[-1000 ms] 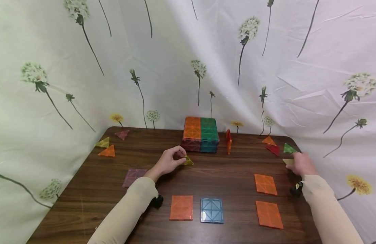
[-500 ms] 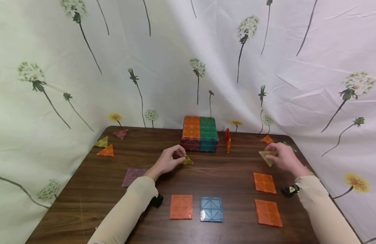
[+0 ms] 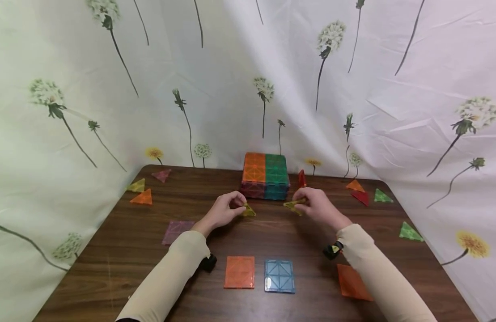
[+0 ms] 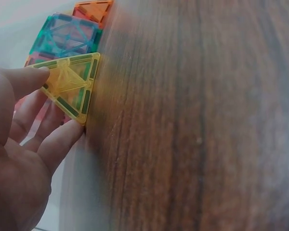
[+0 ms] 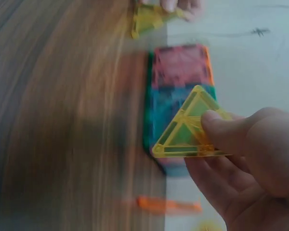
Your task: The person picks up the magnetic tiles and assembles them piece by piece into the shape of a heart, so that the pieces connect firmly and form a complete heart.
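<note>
My left hand [image 3: 223, 210] pinches a yellow triangular magnetic tile [image 4: 67, 82] between thumb and fingers, its lower edge right at the tabletop. To the right, my right hand [image 3: 319, 208] pinches a second yellow triangular magnetic tile [image 5: 188, 137], tilted and held over the table, the thumb flat on its face. Just behind both hands stands a low box built of square magnetic tiles [image 3: 254, 168], orange and green on top, purple and blue in front. A red tile [image 3: 302, 178] stands on edge beside the box, its lower part hidden by my right hand.
On the dark wooden table [image 3: 183, 286] lie an orange square [image 3: 239, 273], a blue square [image 3: 280, 276] and a purple square [image 3: 177, 231]. My right sleeve partly covers another orange square [image 3: 350, 281]. Several triangles, like the orange one [image 3: 143, 197] and green one [image 3: 410, 231], lie near both sides.
My right hand has brought its yellow triangular magnetic tile from the table's right edge leftward to beside the box. The left hand holds its place with its tile.
</note>
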Tool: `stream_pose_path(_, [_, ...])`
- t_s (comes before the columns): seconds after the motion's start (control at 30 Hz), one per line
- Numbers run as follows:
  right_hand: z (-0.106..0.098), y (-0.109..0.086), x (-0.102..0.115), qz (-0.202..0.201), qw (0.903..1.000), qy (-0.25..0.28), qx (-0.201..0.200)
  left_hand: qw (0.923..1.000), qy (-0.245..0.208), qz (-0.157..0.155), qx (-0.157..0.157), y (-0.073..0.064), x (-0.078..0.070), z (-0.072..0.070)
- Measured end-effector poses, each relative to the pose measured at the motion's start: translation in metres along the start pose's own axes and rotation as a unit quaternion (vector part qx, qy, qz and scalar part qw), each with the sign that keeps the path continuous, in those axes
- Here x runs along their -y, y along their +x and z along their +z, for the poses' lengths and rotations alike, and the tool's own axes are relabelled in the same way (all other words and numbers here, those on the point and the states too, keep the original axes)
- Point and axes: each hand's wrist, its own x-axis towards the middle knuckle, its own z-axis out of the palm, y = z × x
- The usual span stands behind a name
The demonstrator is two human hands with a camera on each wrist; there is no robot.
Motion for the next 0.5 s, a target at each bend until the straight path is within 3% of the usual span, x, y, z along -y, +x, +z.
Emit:
stream_pose_path(0.27, [0.037, 0.029, 0.027, -0.038, 0.9992, 0.015, 0.001, 0.9999, -0.007, 0.009, -0.004, 0.002, 0.002, 0.001])
stream_pose_path(0.5, [0.059, 0.048, 0.043, -0.037, 0.9989, 0.024, 0.015, 0.9999, -0.010, -0.001, -0.008, -0.001, 0.000, 0.001])
